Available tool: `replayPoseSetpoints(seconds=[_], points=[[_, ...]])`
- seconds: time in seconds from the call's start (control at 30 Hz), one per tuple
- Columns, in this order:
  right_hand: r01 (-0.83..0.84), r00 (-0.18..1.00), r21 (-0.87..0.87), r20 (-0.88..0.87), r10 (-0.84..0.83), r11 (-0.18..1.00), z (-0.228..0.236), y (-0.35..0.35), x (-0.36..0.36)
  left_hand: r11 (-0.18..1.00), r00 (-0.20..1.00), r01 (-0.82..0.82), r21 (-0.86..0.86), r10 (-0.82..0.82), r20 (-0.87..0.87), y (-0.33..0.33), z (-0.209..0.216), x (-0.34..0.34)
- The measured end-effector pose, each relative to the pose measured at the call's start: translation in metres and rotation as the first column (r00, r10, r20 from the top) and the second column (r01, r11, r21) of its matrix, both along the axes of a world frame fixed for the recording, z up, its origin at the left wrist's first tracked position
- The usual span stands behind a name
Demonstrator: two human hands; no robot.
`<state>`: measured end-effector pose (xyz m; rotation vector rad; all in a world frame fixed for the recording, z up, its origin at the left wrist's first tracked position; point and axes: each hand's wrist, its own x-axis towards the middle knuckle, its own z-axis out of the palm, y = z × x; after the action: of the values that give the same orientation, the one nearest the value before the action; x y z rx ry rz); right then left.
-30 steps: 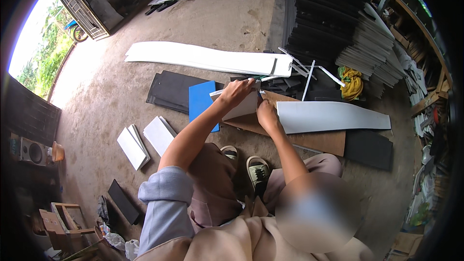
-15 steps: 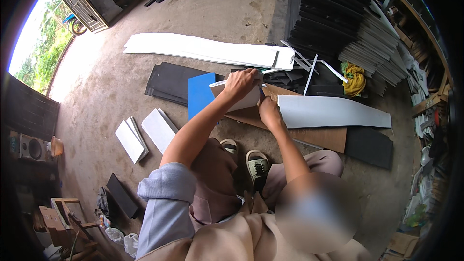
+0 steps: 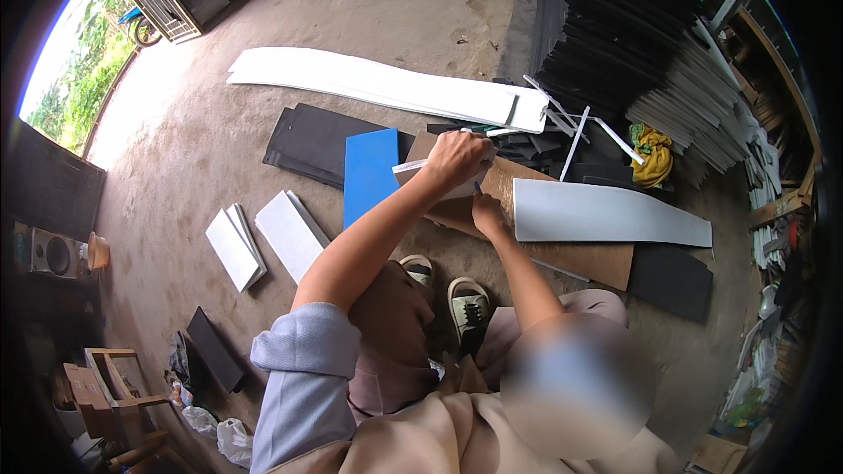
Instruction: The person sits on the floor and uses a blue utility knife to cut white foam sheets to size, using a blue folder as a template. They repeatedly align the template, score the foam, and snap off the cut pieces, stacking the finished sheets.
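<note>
At centre frame, the left hand [image 3: 457, 158] is closed over the top of a small white flat panel piece [image 3: 439, 177] – fingers curled down on it – which rests on a brown cardboard sheet [image 3: 562, 250] on the concrete floor [image 3: 421, 26]. The right hand [image 3: 485, 211] lies just below it, fingers bent against the cardboard at the piece's lower edge; its exact grip cannot be told. A blue rectangular board [image 3: 369, 174] lies immediately left, and a long white curved panel [image 3: 606, 215] right – a stack of dark sheets [image 3: 615, 26] fills the upper right.
</note>
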<state>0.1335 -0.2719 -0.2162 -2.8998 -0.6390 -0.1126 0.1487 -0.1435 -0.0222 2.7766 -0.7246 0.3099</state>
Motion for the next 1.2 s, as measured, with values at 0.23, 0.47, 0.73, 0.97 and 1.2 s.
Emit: replayPoseSetpoints(seconds=[0.23, 0.47, 0.73, 0.97, 1.2], points=[[0.089, 0.95, 0.011, -0.303, -0.082, 0.996, -0.038, -0.013, -0.002, 1.0, 0.999, -0.016, 0.001, 0.016, -0.041, -0.005, 0.004, 0.004], [0.507, 0.666, 0.02, -0.644, -0.377, 0.861, 0.002, 0.01, -0.011, 0.997, 0.999, -0.037, -0.072, 0.035, -0.038, 0.002, 0.004, 0.01], [0.521, 0.631, 0.033, -0.687, -0.359, 0.853, -0.009, 0.014, -0.009, 0.997, 0.996, -0.065, -0.028, 0.064, -0.056, 0.003, 0.0, 0.012], [0.178, 0.832, -0.012, -0.532, -0.157, 0.984, 0.022, -0.016, 0.029, 0.996, 0.996, -0.089, -0.015, 0.09, 0.004, -0.001, -0.001, 0.016], [0.124, 0.749, -0.129, -0.638, -0.178, 0.984, 0.221, -0.053, 0.012, 0.885, 0.934, -0.325, -0.333, 0.355, 0.031, 0.06, 0.03, 0.0]])
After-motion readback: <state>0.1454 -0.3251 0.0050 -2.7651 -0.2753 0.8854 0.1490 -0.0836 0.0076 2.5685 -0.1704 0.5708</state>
